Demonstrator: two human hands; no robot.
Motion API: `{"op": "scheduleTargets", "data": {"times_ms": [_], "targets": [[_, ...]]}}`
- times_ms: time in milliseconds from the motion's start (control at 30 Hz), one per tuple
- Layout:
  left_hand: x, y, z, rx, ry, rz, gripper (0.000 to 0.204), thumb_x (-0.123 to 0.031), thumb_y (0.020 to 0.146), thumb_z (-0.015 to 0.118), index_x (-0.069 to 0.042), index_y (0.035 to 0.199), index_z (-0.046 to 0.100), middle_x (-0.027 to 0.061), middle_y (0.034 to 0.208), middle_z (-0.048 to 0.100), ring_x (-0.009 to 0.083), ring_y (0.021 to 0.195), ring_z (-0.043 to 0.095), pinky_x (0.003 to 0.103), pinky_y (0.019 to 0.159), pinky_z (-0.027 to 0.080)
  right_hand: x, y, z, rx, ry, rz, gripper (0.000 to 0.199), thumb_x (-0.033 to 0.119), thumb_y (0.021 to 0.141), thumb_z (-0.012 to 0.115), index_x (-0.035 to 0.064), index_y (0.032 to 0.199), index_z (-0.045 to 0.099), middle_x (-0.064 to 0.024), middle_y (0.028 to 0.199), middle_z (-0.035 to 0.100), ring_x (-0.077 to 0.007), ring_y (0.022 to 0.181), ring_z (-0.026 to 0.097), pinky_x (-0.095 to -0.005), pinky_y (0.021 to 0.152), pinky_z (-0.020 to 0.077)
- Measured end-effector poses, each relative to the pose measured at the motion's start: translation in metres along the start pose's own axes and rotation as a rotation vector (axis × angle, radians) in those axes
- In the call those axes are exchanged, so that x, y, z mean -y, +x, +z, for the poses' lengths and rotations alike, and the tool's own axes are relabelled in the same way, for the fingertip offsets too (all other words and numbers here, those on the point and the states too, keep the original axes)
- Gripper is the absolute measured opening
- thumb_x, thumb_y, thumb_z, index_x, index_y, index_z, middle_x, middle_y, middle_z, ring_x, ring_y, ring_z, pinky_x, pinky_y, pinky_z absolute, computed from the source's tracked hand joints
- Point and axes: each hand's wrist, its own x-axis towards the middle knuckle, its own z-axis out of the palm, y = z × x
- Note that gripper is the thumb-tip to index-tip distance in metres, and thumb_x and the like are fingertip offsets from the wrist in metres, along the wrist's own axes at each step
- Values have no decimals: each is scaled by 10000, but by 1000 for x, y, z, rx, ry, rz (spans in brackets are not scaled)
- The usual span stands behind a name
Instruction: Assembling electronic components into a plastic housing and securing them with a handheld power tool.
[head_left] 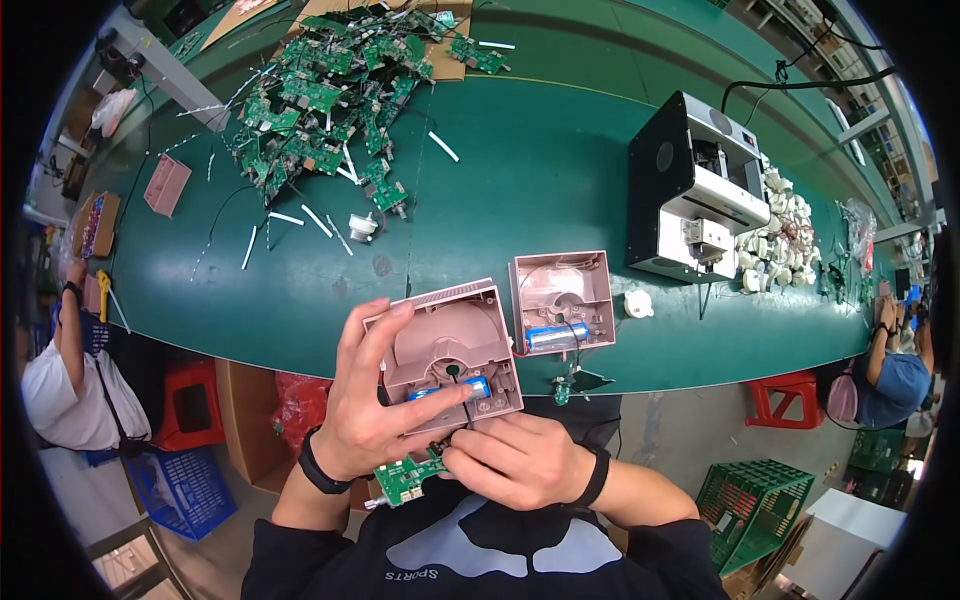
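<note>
pink plastic case [455, 345], low centre of frame: left hand [372, 410] is gripping it, thumb on its blue battery [462, 388]. right hand [515, 462] is pinching a green circuit board [408, 479] beneath. second pink case [562, 300] is lying just right on the green table [540, 180]; board pile [335, 95] upper left.

A long green workbench [560, 170] carries the work. At its far left lies a heap of green circuit boards [330, 90], partly on a sheet of cardboard [445, 68], with white strips [443, 146] scattered around it. A pink casing part [166, 185] lies near the left end. Near the front edge sits an open pink housing [562, 300] with a blue battery cell [557, 336] inside. To the right stands a black-and-white machine [695, 190], a pile of white parts [780, 230] beside it.
</note>
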Motion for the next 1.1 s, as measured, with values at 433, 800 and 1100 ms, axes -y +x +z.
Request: {"op": "scheduleTargets", "data": {"times_ms": [433, 800, 1100], "targets": [[-6, -13, -48, -108, -91, -54, 470, -254, 564, 943, -283, 1021, 841, 262, 1550, 416, 546, 1339, 460, 652, 1090, 395, 13, -5, -9, -178, 503, 747, 445, 66, 882, 759, -24, 1290, 607, -106, 872, 705, -235, 688, 710, -326, 656, 583], [9, -7, -26, -21, -200, -45, 487, -252, 569, 938, -265, 1045, 840, 262, 1543, 437, 547, 1354, 455, 660, 1110, 373, 9, -15, 31, -32, 528, 734, 147, 42, 977, 624, -15, 1107, 664, -120, 668, 653, -270, 596, 692, -363, 549, 516], [46, 6, 24, 118, -269, -135, 428, -189, 646, 938, -225, 1059, 833, 193, 1539, 460, 519, 1409, 402, 595, 1153, 375, -6, -26, 40, 56, 664, 1063, 154, 119, 1016, 628, -11, 945, 585, -102, 570, 591, -241, 497, 641, -374, 484, 455]]}}
